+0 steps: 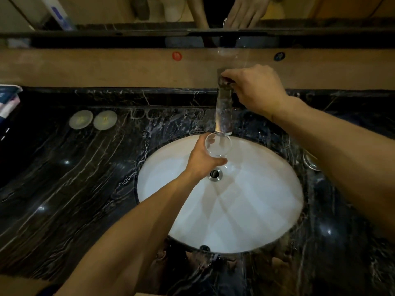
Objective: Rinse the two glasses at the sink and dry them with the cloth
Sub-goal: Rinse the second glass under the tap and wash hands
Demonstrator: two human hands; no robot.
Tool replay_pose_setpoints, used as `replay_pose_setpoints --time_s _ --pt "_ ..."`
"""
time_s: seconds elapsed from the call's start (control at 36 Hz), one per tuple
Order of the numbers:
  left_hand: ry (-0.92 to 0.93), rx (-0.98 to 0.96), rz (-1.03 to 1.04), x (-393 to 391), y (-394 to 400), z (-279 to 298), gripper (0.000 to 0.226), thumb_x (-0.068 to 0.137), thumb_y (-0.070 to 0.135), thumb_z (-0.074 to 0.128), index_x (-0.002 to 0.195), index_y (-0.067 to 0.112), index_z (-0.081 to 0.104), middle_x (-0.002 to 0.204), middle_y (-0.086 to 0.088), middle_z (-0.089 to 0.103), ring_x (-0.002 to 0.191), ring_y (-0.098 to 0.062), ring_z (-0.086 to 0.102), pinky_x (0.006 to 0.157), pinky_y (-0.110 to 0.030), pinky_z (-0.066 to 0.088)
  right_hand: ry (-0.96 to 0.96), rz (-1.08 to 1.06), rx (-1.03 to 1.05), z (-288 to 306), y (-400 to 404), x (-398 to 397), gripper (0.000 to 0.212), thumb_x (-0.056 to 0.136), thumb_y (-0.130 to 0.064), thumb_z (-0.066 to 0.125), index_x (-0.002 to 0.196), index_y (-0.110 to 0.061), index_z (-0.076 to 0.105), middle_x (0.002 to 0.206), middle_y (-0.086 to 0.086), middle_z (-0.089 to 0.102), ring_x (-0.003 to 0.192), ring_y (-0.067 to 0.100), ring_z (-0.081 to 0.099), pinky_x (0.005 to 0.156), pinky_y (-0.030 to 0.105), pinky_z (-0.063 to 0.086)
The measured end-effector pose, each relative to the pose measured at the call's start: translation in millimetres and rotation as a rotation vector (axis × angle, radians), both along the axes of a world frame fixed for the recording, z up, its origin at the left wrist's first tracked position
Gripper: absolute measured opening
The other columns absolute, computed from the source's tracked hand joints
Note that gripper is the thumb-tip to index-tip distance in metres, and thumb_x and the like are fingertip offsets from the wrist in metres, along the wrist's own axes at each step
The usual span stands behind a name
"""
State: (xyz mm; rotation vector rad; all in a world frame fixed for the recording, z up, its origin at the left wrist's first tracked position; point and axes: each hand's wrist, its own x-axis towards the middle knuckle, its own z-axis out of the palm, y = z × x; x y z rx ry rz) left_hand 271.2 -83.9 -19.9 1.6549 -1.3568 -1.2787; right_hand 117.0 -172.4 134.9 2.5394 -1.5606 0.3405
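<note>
My left hand grips a clear glass over the white sink basin, its round mouth facing up just under the spout of the tall chrome tap. My right hand is closed on the handle at the top of the tap. Whether water is running cannot be told. Part of what looks like a second clear glass shows on the counter right of the basin, half hidden behind my right forearm. A folded striped fabric, possibly the cloth, lies at the far left edge.
The basin is set in a dark marble counter with wet streaks. Two round pale discs lie at the back left. A mirror and ledge run along the back wall, with a tube leaning at upper left.
</note>
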Motion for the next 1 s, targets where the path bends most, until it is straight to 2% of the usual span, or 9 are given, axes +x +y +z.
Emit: replay_pose_setpoints --time_s 0.11,0.31,0.39,0.5,0.61,0.75,0.86,0.92,1.0 --pt "-0.018 -0.006 -0.008 0 0 2 0.082 0.063 0.018 0.087 0.128 0.035 0.040 0.126 0.011 0.052 0.107 -0.014 0.051 0.072 -0.018 0.041 0.018 -0.013 0.067 9 -2 3 0.035 0.093 -0.013 0.053 0.126 -0.023 0.060 0.111 0.016 0.070 0.096 0.042 0.062 0.078 0.049 0.053" --pt "-0.019 -0.001 -0.030 -3 0 4 0.081 0.061 0.018 0.087 0.125 0.037 0.041 0.121 0.011 0.053 0.104 -0.014 0.053 0.070 -0.019 0.044 -0.005 -0.024 0.074 5 -3 2 0.035 0.095 -0.015 0.049 0.127 -0.024 0.059 0.112 0.017 0.069 0.095 0.044 0.061 0.077 0.050 0.053" --pt "-0.010 -0.004 -0.043 -5 0 5 0.078 0.062 0.018 0.086 0.122 0.041 0.041 0.119 0.011 0.054 0.103 -0.013 0.054 0.072 -0.021 0.046 -0.055 -0.022 0.104 1 -5 -2 0.038 0.096 -0.019 0.048 0.132 -0.028 0.056 0.120 0.012 0.068 0.102 0.041 0.061 0.080 0.048 0.052" --pt "0.022 -0.010 -0.027 -6 1 6 0.076 0.062 0.018 0.087 0.120 0.042 0.042 0.117 0.011 0.055 0.102 -0.009 0.055 0.072 -0.019 0.046 -0.268 -0.038 0.124 -19 7 -16 0.051 0.097 -0.027 0.055 0.146 -0.025 0.041 0.147 0.002 0.049 0.130 0.027 0.049 0.098 0.042 0.046" --pt "0.032 -0.018 -0.039 -3 2 6 0.075 0.063 0.016 0.086 0.117 0.043 0.042 0.111 0.018 0.055 0.099 -0.001 0.055 0.071 -0.018 0.047 -0.503 -0.296 0.129 -70 70 -50 0.059 0.096 -0.031 0.057 0.149 -0.014 0.035 0.149 0.008 0.045 0.135 0.026 0.042 0.107 0.041 0.038" --pt "0.014 -0.024 -0.056 -2 2 5 0.077 0.063 0.017 0.087 0.118 0.043 0.041 0.113 0.013 0.055 0.100 -0.008 0.056 0.074 -0.021 0.049 -0.224 -0.470 0.312 -149 184 -90 0.061 0.094 -0.037 0.057 0.148 -0.013 0.040 0.151 0.012 0.042 0.140 0.033 0.036 0.112 0.056 0.032" --pt "0.049 -0.016 -0.025 -4 6 3 0.073 0.062 0.017 0.087 0.108 0.053 0.042 0.110 0.019 0.056 0.098 -0.003 0.057 0.068 -0.015 0.046 0.028 -0.539 0.481 -184 238 -108 0.071 0.094 -0.056 0.024 0.154 -0.019 0.026 0.164 0.006 0.016 0.151 0.025 0.008 0.121 0.054 0.001" --pt "0.089 0.003 0.010 -4 7 1 0.074 0.061 0.015 0.087 0.108 0.053 0.044 0.110 0.018 0.056 0.097 -0.003 0.058 0.067 -0.014 0.048 0.027 -0.564 0.474 -190 242 -112 0.073 0.091 -0.057 0.020 0.155 -0.022 0.019 0.165 0.005 0.006 0.152 0.023 -0.001 0.120 0.053 -0.006" --pt "0.103 0.021 0.038 -1 9 -4 0.077 0.062 0.014 0.087 0.115 0.046 0.043 0.110 0.014 0.058 0.096 -0.004 0.059 0.063 -0.011 0.049 0.015 -0.627 0.464 -192 239 -112 0.073 0.091 -0.056 0.026 0.156 -0.025 0.016 0.165 0.006 0.000 0.152 0.026 -0.005 0.120 0.053 -0.006"
